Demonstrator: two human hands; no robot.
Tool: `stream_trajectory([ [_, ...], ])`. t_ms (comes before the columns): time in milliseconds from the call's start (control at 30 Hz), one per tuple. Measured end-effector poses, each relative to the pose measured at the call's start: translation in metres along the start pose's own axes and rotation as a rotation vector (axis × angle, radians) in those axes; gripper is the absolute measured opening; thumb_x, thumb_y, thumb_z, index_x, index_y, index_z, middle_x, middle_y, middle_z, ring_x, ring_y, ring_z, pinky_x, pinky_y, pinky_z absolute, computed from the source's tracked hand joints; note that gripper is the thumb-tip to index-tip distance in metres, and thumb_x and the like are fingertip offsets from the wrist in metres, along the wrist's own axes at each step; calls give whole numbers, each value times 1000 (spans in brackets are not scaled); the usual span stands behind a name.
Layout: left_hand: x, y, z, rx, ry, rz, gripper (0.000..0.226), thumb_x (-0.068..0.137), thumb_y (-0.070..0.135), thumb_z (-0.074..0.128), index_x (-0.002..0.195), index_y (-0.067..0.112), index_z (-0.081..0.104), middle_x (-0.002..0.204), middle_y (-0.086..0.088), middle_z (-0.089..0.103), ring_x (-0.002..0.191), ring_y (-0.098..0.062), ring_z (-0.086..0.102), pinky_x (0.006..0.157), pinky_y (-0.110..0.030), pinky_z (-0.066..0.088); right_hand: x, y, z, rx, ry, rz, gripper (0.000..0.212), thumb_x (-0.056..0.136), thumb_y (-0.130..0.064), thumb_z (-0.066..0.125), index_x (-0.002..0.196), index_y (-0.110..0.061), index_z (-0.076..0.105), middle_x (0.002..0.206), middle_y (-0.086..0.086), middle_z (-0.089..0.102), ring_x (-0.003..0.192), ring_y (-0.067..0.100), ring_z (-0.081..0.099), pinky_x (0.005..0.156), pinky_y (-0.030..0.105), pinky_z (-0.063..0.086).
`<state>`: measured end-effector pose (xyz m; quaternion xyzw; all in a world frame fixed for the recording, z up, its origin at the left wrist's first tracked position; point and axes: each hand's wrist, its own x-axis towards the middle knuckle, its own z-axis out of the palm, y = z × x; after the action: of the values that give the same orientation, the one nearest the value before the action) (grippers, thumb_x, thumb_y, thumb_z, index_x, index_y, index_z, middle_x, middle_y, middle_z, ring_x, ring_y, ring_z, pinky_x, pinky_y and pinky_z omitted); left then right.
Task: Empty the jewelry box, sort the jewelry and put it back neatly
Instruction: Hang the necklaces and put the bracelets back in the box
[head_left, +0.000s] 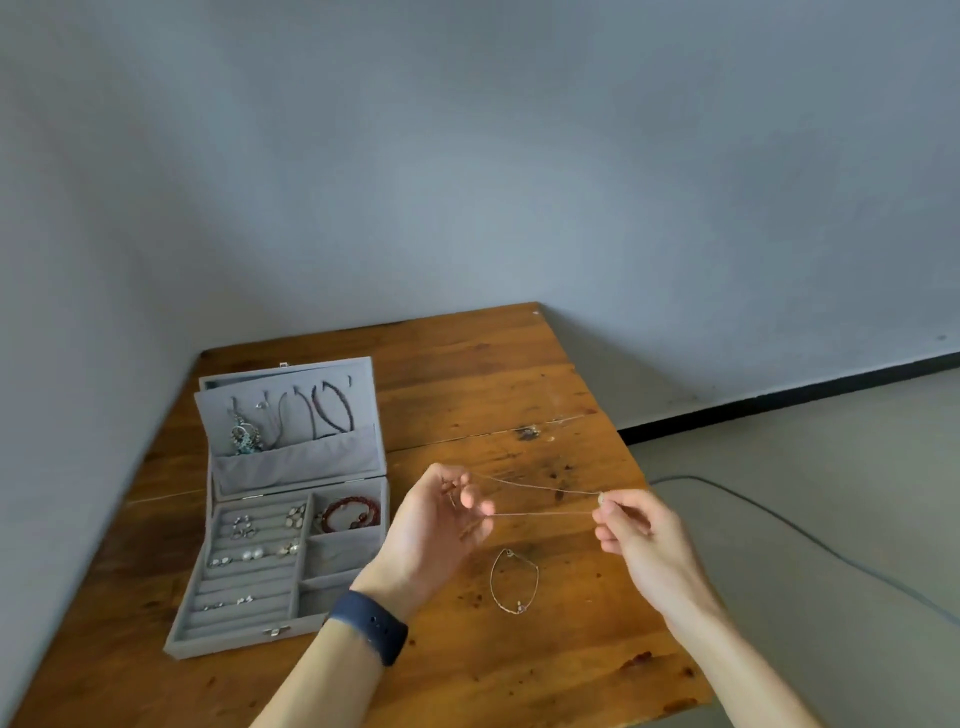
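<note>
A grey velvet jewelry box (249, 636) stands open at the left of the wooden table (467, 374). Its lid holds hanging necklaces (291, 415); its ring rows hold earrings and rings (254, 540), and a red bead bracelet (350, 513) lies in the top right compartment. Above the table, my left hand (441, 525) and my right hand (631, 532) each pinch one end of a thin chain necklace (540, 501) stretched between them. A small pendant shows at my right fingertips. A thin bracelet (514, 581) lies on the table below the hands.
Two small jewelry pieces (535, 434) lie on the table beyond the hands. Grey walls meet the table's left and far edges. The table's right edge drops to a floor where a dark cable (810, 540) runs. A dark band sits on my left wrist.
</note>
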<state>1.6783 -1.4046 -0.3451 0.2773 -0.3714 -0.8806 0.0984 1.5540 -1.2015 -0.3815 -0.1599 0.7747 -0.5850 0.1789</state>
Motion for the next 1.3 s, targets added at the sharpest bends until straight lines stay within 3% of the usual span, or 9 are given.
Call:
stream_trajectory([
  [133,48,17,-2,325,103,25,20,101,24,56,90,10,65,87,-8,67,82,-18,64,74,-31,48,63,-1,-1,-43,49,42,9,96,-25,64,97,-32,69,83,-19,73,81,3,70,71,18,55],
  [200,75,30,-1,631,238,122,24,100,29,58,93,10,70,86,0,76,79,-10,67,68,-24,49,96,-3,0,-130,27,30,12,94,-27,67,89,-37,70,82,-21,73,82,4,69,77,22,56],
  [333,141,56,1,1153,470,327,14,99,34,59,89,27,67,77,9,74,77,-11,70,68,-29,58,172,-10,9,-259,17,4,13,88,-32,72,78,-39,73,79,-21,73,84,4,68,79,25,55],
  [567,234,65,-4,1758,550,545,18,103,28,47,104,16,61,88,-4,66,73,-23,58,59,-33,51,270,-5,41,-543,87,-49,12,95,-34,62,99,-29,73,111,-12,71,102,12,61,82,23,40],
  [700,261,67,-7,1849,539,606,22,102,27,48,103,14,66,104,-5,65,96,-27,56,72,-39,54,299,6,52,-652,96,-104,10,97,-29,59,97,-29,69,111,-4,69,106,16,59,82,25,42],
  [800,269,62,-10,1736,573,631,21,100,25,52,107,16,70,110,-4,62,108,-27,51,79,-41,54,302,17,57,-621,153,-176,7,95,-28,62,92,-33,65,106,-5,59,98,13,55,80,23,35],
  [900,270,64,-12,1605,582,616,18,97,24,57,105,20,73,104,-1,64,107,-24,54,77,-40,56,300,23,57,-576,179,-231,10,98,-29,59,98,-30,69,104,-6,57,101,15,56,84,23,36],
  [1100,255,75,1,1561,569,463,24,97,27,51,110,20,69,101,-1,68,93,-23,62,73,-37,59,273,6,44,-559,161,-170,27,102,-28,51,125,-21,64,127,0,59,116,15,55,91,20,35],
  [1300,192,75,11,1553,508,405,28,97,30,51,120,23,62,114,-1,64,92,-21,63,76,-39,61,166,-16,35,-413,78,-242,20,97,-22,60,115,-27,66,120,-8,61,109,6,58,93,21,49],
])
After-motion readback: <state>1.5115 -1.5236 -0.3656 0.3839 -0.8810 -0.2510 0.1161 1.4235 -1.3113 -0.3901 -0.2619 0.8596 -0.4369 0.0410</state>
